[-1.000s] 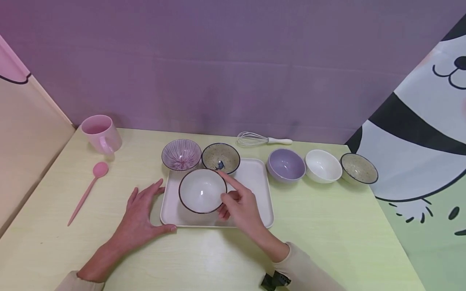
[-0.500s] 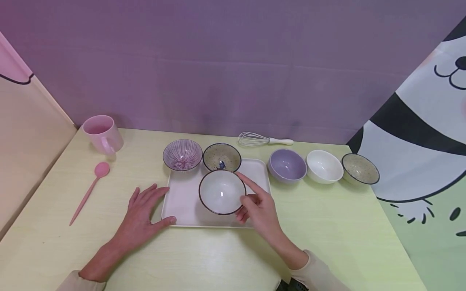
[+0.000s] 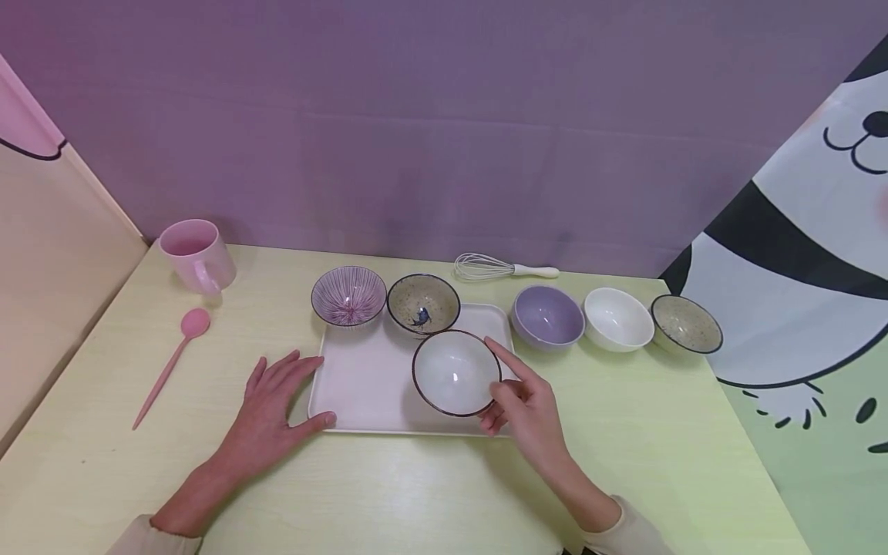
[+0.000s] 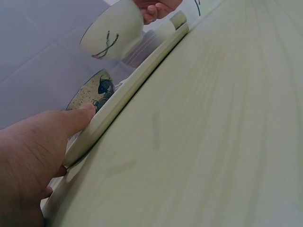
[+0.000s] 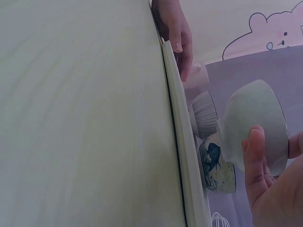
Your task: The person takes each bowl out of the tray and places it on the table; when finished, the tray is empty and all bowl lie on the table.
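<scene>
Mid-frame: white bowl [image 3: 456,373] above tray [image 3: 361,385], mouth up | right hand [image 3: 533,415]: gripping bowl's side | left hand [image 3: 267,412]: splayed, touching tray | tray's long axis: left-to-right

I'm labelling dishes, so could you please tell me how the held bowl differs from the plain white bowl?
The held bowl has a dark rim; the plain white bowl has none. The right hand grips the held bowl over the tray; the plain white bowl stands on the table. Both are white inside.
</scene>
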A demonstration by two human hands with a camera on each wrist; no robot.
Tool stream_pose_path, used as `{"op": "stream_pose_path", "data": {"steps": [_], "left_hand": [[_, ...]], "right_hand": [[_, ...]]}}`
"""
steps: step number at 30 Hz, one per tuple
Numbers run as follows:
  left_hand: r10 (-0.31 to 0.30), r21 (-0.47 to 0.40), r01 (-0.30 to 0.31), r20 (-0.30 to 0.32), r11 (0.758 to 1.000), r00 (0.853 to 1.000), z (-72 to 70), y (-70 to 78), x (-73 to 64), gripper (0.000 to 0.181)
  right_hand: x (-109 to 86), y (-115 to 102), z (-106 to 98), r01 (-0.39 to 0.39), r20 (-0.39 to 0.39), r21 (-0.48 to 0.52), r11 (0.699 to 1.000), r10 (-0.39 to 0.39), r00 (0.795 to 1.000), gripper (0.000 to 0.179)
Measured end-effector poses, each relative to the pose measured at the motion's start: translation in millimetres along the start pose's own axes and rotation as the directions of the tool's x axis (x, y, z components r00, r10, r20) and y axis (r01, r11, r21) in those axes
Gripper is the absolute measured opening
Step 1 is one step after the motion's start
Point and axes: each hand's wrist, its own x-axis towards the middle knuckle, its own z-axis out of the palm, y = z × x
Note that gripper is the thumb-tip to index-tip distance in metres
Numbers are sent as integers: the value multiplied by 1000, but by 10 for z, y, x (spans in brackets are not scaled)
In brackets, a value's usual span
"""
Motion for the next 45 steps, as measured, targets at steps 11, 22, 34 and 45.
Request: {"op": "stream_pose_path", "data": {"steps": [11,22,34,45], "left_hand": [[0,6,0,0,1000,1000,0,5,-4,79],[4,7,-4,-5,1000,1000,5,-2,-4,79],[6,3,-6,-4,1000,1000,6,-8,-2,80],[10,10,-10,-13,1000,1000,14,-14,-9,79]], "right_hand": [[-139,46,-339,12,-71,5,1000,-12,997,62],[-247,116,-737,-7,-200,32,999,14,980,60],[-327,235,-1089,-13,-303,87,996,39,952,59],[-338,322,-1326,-65,-377,101,993,99,921,58]]}}
